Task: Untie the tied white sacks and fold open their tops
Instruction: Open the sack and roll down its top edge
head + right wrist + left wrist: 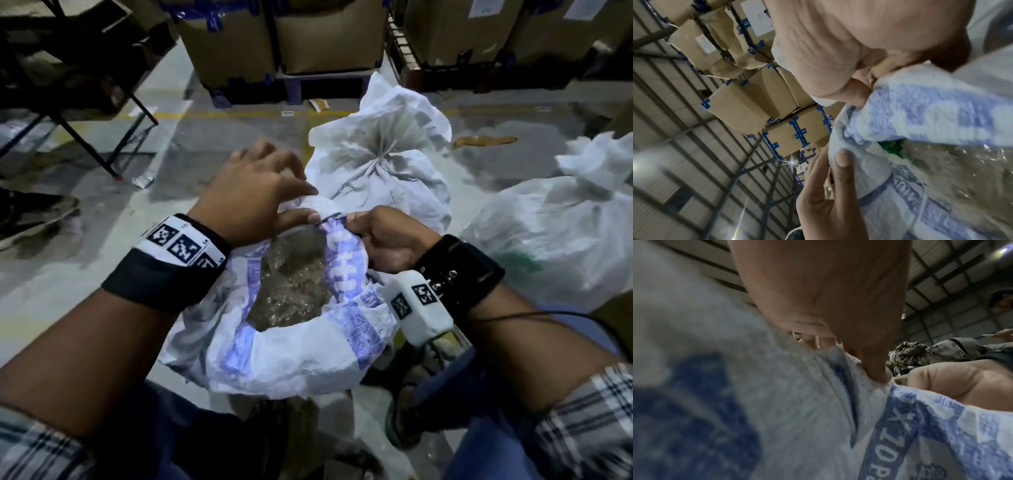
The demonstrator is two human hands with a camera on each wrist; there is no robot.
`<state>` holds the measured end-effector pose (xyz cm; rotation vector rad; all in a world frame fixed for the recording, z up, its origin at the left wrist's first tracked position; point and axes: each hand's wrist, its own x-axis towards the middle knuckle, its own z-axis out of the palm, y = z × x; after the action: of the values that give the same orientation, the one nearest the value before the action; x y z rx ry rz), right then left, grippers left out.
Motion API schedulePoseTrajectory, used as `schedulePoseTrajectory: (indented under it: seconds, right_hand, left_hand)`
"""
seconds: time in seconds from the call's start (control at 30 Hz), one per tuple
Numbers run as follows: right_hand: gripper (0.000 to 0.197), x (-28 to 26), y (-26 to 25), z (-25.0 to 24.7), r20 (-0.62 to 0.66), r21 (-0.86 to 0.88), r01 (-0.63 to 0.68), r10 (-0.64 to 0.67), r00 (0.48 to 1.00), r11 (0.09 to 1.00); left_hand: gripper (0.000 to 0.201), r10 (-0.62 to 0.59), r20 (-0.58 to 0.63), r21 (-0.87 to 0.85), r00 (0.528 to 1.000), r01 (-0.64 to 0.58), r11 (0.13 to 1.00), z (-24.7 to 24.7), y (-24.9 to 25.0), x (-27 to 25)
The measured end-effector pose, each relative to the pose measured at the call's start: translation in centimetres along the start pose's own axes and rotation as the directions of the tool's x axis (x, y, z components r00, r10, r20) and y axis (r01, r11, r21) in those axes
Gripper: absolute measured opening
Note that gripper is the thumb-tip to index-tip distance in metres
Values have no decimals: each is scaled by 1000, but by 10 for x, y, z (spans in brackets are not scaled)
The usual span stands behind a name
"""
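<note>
An open white sack (291, 359) with blue print stands between my knees, its top rolled outward over clear crinkled plastic contents (291, 284). My left hand (308, 204) pinches the far rim between thumb and forefinger, the other fingers spread above. In the left wrist view the thumb (877, 374) presses into the sack (797, 402). My right hand (356, 222) grips the same rim just to the right, fingers curled round the fabric (931, 113). One tied white sack (376, 161) stands right behind. Another tied sack (548, 240) is at the right.
Stacked cardboard boxes (274, 41) on pallets line the back. A black-legged table (85, 137) stands at the left, with a shoe (34, 212) near it. A brown strip (483, 140) lies on the concrete floor. Another person (941, 350) is in the background.
</note>
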<state>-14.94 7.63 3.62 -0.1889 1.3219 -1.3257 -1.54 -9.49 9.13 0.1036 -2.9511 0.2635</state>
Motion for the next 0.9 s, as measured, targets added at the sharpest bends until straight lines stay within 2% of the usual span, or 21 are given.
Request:
schedulePoseTrajectory:
  seconds: [0.07, 0.1, 0.17, 0.23, 0.27, 0.3, 0.33, 0.37, 0.43, 0.47, 0.53, 0.57, 0.6, 0.67, 0.7, 0.73, 0.77, 0.8, 0.83, 0.87, 0.9]
  right_hand:
    - [43, 7, 6, 9, 13, 28, -21, 21, 1000, 999]
    - [39, 10, 7, 12, 21, 22, -27, 27, 999, 999]
    - [38, 14, 9, 16, 35, -16, -52, 53, 998, 999]
    - [41, 17, 10, 22, -20, -108, -34, 33, 999, 994]
    - [34, 20, 11, 24, -78, -238, 20, -40, 996, 971]
    - [24, 23, 11, 26, -116, -410, 81, -140, 983, 908]
    - [19, 26, 11, 29, -119, -576, 134, -245, 962, 806]
    - [21, 28, 14, 29, -104, -692, 177, -339, 935, 700]
    - [38, 25, 18, 30, -30, -819, 260, -491, 871, 511]
    - [44, 22, 20, 30, 51, -873, 307, -556, 829, 378]
    - [46, 16, 26, 30, 183, -940, 321, -626, 758, 113]
    - [45, 14, 27, 33, 209, -950, 309, -634, 745, 49]
    - [45, 12, 27, 35, 211, -955, 294, -623, 753, 33]
    - [49, 13, 27, 39, 186, -954, 287, -577, 795, 88]
    - [51, 14, 28, 40, 161, -948, 284, -549, 820, 146]
    - [51, 14, 28, 40, 126, -925, 287, -514, 848, 248]
    - [50, 15, 29, 38, 82, -872, 293, -474, 877, 392]
    - [47, 15, 29, 35, 37, -783, 294, -432, 901, 548]
    - [39, 16, 28, 32, -8, -665, 286, -389, 921, 690]
    - [31, 18, 26, 30, -47, -530, 263, -337, 940, 806]
    - [26, 17, 23, 28, -75, -394, 223, -273, 959, 892]
  left_hand:
    - [52, -3, 39, 56, 999, 1, 998, 4, 0, -1]
    - [50, -36, 55, 23, 998, 34, 999, 6, -1, -2]
    - [36, -140, 50, -180, 989, 147, 973, 11, -3, -8]
    - [25, -273, 92, -409, 957, 287, 866, 15, -7, -15]
    - [26, -332, 145, -472, 932, 360, 805, 17, -11, -17]
    - [27, -389, 209, -500, 897, 440, 746, 20, -15, -19]
    - [27, -443, 278, -491, 852, 523, 696, 23, -20, -19]
    - [26, -489, 344, -464, 801, 598, 653, 26, -25, -19]
    - [25, -547, 443, -430, 710, 704, 565, 32, -35, -19]
    - [25, -558, 473, -432, 682, 731, 528, 33, -39, -18]
    - [30, -549, 519, -432, 656, 755, 494, 36, -45, -17]
    - [31, -549, 529, -423, 647, 762, 490, 36, -46, -17]
    - [31, -557, 533, -412, 637, 770, 487, 35, -46, -17]
    - [29, -549, 541, -421, 637, 770, 479, 33, -43, -17]
    - [27, -535, 529, -443, 658, 752, 488, 33, -41, -16]
    - [24, -524, 503, -471, 687, 727, 501, 30, -38, -16]
    - [20, -515, 459, -497, 724, 690, 527, 27, -34, -17]
    - [18, -490, 399, -513, 775, 632, 581, 24, -30, -19]
    - [20, -430, 326, -499, 842, 540, 678, 22, -27, -21]
    - [26, -339, 256, -435, 905, 421, 796, 21, -25, -23]
    - [35, -248, 205, -318, 947, 304, 898, 22, -24, -25]
